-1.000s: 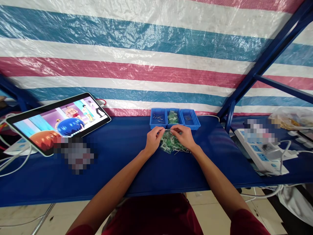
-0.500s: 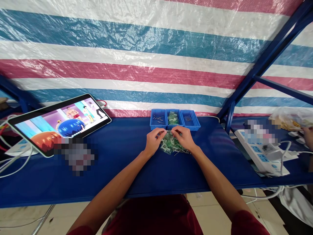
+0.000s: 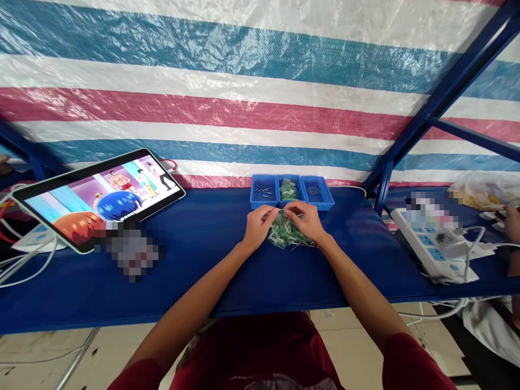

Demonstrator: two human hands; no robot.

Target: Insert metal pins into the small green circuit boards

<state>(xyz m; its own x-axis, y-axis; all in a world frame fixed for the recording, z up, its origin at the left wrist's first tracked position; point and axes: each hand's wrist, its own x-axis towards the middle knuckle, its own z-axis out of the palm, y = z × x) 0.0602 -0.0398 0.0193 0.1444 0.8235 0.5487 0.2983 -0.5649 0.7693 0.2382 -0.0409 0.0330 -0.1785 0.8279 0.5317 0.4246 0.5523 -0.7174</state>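
My left hand (image 3: pixel 259 226) and my right hand (image 3: pixel 306 219) meet fingertip to fingertip in front of the blue bins. Both are closed in a pinch on a thin, pale rod-like piece (image 3: pixel 280 209), mostly covered by the fingers. Beneath them lies a loose pile of small green-and-clear packets (image 3: pixel 283 234) mixed with thin metal rods (image 3: pixel 303 245). Just behind, three blue bins stand side by side. Several metal rods lie in the left bin (image 3: pixel 254 203), green packets fill the middle bin (image 3: pixel 289 203), and the right bin (image 3: pixel 324 205) holds a few small metal pieces.
A tablet (image 3: pixel 101 200) playing a cartoon leans at the left, with white cables (image 3: pixel 28 279) beside it. On the right are a power strip (image 3: pixel 436 253) and a blue metal frame (image 3: pixel 410 130). Another person's hand (image 3: pixel 512 223) shows at the far right, near a plastic bag (image 3: pixel 479 189).
The view has shifted slightly. My hands stay together over the pile; the fingertips have drawn closer, and less of the thin piece shows between them.
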